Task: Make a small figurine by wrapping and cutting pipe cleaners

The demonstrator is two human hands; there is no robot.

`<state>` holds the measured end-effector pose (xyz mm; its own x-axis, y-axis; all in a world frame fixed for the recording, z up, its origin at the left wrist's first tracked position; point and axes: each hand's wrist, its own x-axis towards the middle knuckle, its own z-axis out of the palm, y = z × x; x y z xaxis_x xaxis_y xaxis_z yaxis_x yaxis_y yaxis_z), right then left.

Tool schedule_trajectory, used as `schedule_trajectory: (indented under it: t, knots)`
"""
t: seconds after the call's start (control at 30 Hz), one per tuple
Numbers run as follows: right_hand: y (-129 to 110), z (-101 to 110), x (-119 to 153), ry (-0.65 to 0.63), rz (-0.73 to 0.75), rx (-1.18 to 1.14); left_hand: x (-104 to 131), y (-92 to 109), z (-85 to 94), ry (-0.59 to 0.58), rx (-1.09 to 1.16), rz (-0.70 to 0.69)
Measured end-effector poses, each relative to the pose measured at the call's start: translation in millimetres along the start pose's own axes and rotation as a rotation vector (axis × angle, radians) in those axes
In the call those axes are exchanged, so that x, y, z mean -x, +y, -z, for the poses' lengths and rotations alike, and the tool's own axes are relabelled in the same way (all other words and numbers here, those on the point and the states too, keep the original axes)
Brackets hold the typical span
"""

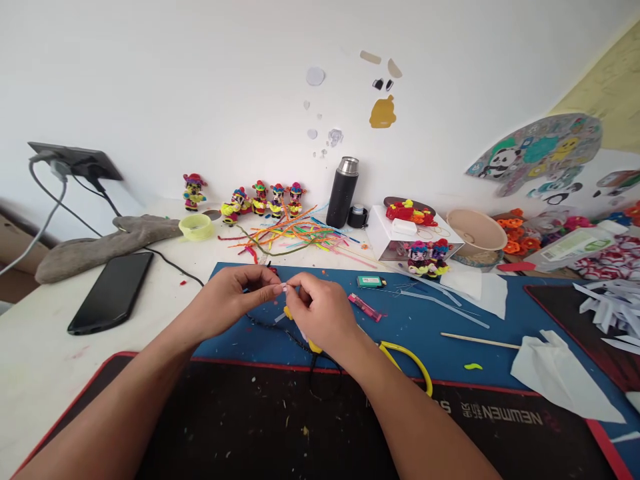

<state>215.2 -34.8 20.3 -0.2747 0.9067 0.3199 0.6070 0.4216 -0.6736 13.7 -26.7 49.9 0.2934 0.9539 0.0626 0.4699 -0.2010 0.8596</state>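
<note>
Blue mat spreads under both hands, which meet just left of the middle of the frame, the forearms reaching in from the lower left and the lower right. The left hand is bent at the wrist, its index finger arched above a thumb that points right. The right hand angles toward the upper left, its other fingers curled in toward the palm. The fingers of each hand are drawn together at the tips, and they pinch a small pale piece between them.

That small pale piece lies right where the two sets of fingertips nearly touch, between the left thumb and the tips of the right thumb and index finger. It looks whitish with a faint pink tint and is tiny; its shape is mostly hidden by the fingers.

Beneath the right hand and to its right, yellow handles show, partly covered by the wrist. A pink object and a green-labelled case lie to the right of that hand. Fuzzy coloured stems are heaped on the pale counter beyond the hands, near a black bottle in the upper middle of the frame.
</note>
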Motion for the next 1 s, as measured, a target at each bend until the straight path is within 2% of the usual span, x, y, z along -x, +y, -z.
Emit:
schedule_trajectory:
  t: [0.33,0.57,0.7,1.0]
  knots:
    - [3.0,-5.0,-0.1,0.002,0.020,-0.016,0.1,-4.7,-11.9,0.141,-0.053,0.018]
    - [4.2,-6.3,-0.6,-0.001,-0.022,-0.102,-0.9,-6.7,-9.1,0.047,0.041,0.042]
    - [3.8,-5.4,-1.8,-0.014,-0.056,-0.185,-1.2,-8.8,-10.1,0.074,0.005,0.044]
    - [-2.9,1.5,-2.8,-0.115,-0.185,-0.528,-0.4,-0.8,-9.6,0.126,0.235,0.046]
